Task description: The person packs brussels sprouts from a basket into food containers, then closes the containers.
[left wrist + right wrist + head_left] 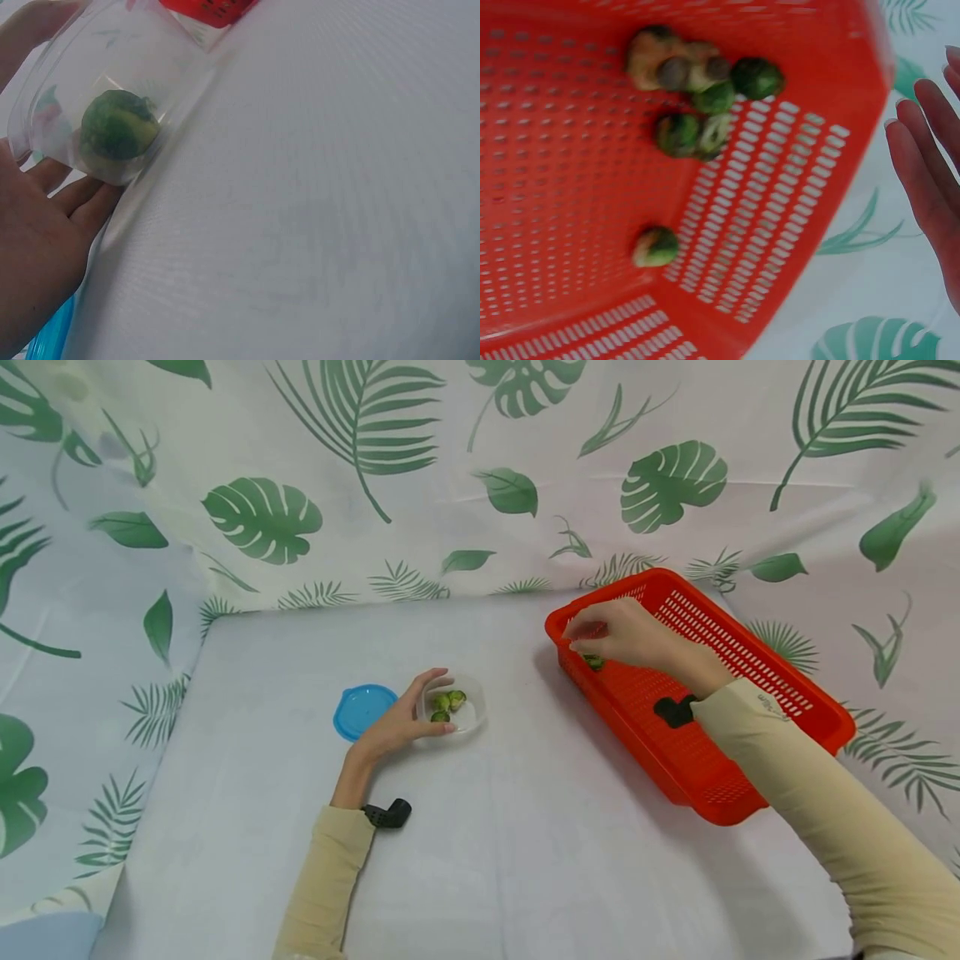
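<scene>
My left hand (393,725) grips a small clear plastic container (472,714) on the table, thumb at its near side and fingers round the far side. Three Brussels sprouts (457,699) lie inside it; one sprout (118,126) shows through the wall in the left wrist view. Over the far left end of a red plastic basket (611,727) hovers my right hand (633,633), fingers extended and nothing visible in them. Several Brussels sprouts (679,135) lie in the basket, with a single one (656,246) apart from the cluster. The right hand hides part of them in the head view.
A blue round lid (363,710) lies on the white tabletop (450,843), just left of my left hand. Leaf-patterned cloth (465,493) rises behind the table and along its sides, close to the basket's far right edge.
</scene>
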A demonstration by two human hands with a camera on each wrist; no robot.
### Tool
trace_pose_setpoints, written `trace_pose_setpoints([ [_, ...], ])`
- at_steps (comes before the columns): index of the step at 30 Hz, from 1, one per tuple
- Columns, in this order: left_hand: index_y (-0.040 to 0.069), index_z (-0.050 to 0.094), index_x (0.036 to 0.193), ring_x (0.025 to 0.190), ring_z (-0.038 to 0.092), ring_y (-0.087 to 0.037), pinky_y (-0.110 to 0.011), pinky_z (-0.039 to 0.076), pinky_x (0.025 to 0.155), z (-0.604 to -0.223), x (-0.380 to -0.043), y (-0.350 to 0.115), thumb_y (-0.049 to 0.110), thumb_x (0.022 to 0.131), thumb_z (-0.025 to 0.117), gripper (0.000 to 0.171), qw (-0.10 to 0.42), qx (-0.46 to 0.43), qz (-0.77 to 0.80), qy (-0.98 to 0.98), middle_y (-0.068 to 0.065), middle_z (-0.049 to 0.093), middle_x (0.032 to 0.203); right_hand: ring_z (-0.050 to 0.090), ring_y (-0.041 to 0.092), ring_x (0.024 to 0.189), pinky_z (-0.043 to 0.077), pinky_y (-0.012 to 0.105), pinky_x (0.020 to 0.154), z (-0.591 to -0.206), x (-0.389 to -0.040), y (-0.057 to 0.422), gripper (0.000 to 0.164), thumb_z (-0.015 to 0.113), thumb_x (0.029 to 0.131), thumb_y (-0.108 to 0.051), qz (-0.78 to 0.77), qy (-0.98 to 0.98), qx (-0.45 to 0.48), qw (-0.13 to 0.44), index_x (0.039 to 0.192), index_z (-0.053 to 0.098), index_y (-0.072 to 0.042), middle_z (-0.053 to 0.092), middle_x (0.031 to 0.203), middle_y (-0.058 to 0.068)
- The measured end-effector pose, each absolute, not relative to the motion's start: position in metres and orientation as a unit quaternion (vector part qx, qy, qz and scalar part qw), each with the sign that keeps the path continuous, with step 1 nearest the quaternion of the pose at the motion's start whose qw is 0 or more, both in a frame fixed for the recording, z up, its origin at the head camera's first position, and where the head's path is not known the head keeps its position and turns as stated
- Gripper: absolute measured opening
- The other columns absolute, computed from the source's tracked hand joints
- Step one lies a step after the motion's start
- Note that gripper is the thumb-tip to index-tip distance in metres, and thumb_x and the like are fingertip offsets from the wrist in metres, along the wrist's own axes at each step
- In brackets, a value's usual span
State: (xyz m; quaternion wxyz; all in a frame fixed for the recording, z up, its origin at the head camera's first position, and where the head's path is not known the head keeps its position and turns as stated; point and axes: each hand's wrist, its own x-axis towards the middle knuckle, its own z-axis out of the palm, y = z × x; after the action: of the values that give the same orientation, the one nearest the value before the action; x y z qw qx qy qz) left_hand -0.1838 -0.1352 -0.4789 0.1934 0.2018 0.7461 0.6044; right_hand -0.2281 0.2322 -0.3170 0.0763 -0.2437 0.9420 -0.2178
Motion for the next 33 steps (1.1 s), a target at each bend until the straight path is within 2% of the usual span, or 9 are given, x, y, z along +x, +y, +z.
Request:
trace_pose_setpoints([
  [11,0.022,0.022,0.164,0.160,0.009,-0.024,-0.071,0.011,0.121,-0.480,-0.185,-0.137,0.015,0.090,0.079,0.093,0.195,0.196,0.611,0.742,0.000,0.035,0.165,0.063,0.023,0.088,0.053,0.036,0.077,-0.339,-0.243,0.252,0.024,0.075,0.093,-0.011,-0.216,0.951,-0.211,0.071,0.116,0.076,-0.005,0.076,0.106,0.010],
  [22,0.022,0.023,0.164,0.160,0.006,-0.023,-0.071,0.009,0.121,-0.480,-0.184,-0.135,0.019,0.089,0.081,0.095,0.194,0.192,0.607,0.747,0.002,0.037,0.163,0.064,0.033,0.106,0.055,0.053,0.095,-0.365,-0.253,0.274,0.028,0.072,0.094,-0.007,-0.227,0.954,-0.157,0.114,0.121,0.072,-0.001,0.073,0.116,0.019],
  [33,0.023,0.023,0.164,0.160,0.004,-0.023,-0.072,0.010,0.120,-0.479,-0.185,-0.135,0.024,0.088,0.082,0.096,0.193,0.190,0.598,0.754,0.003,0.037,0.163,0.064,0.034,0.105,0.054,0.053,0.096,-0.390,-0.259,0.289,0.030,0.071,0.094,-0.007,-0.251,0.947,-0.136,0.147,0.123,0.070,0.003,0.072,0.117,0.022],
])
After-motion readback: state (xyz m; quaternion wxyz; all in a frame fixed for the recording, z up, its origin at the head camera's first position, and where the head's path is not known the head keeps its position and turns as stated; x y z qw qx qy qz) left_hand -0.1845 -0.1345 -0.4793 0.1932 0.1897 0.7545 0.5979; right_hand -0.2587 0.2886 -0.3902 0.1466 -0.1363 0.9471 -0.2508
